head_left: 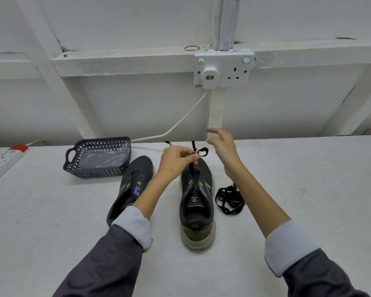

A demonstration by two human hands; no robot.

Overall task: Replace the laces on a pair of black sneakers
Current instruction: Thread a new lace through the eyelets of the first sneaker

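My left hand (176, 157) pinches the black lace (190, 169) rising upright from the sneaker (196, 202); my right hand (222, 144), loose and empty, hovers just beside.

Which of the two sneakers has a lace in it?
The right-hand sneaker: a black lace rises from its eyelets to the left hand. The left sneaker near the basket has none.

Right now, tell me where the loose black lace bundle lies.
Head view: the loose black lace bundle lies on the white table, just right of the right-hand sneaker.
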